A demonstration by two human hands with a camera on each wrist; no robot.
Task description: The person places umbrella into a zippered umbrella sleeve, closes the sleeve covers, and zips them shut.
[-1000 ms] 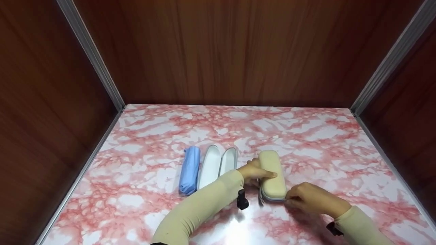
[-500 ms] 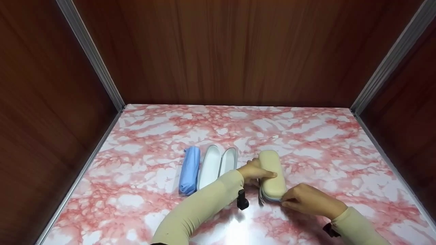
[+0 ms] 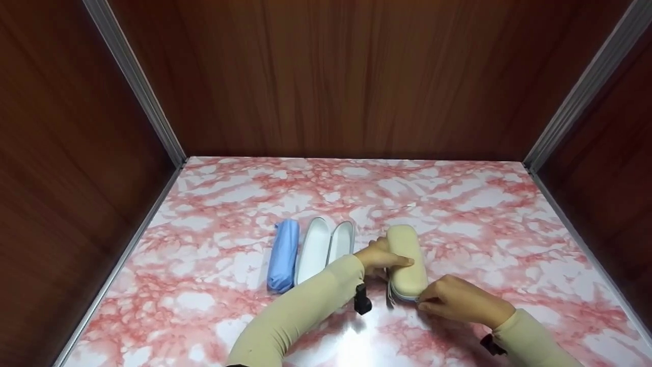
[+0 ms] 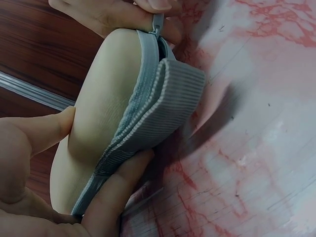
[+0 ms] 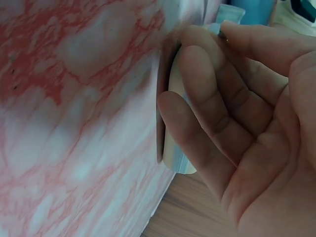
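A cream zippered case, pencil-case or glasses-case shaped, lies on the table in the head view. My left hand grips it from the left, thumb on its top and fingers at its side. At its near right corner, my right hand pinches the zipper pull, as the left wrist view shows. Beside the pull the zipper has a dark gap, and a ribbed grey strap loops out from the case's side. In the right wrist view, the other fingers of the right hand are loosely bent near the case.
Left of the hands lies an opened hard case with a white inside, partly behind the left sleeve. Beside it is a blue wrapped bundle. Wood-look walls enclose the marbled red-and-white table.
My right hand has slid slightly left along the near end of the case with the zipper pull. The left hand and the case have stayed in place.
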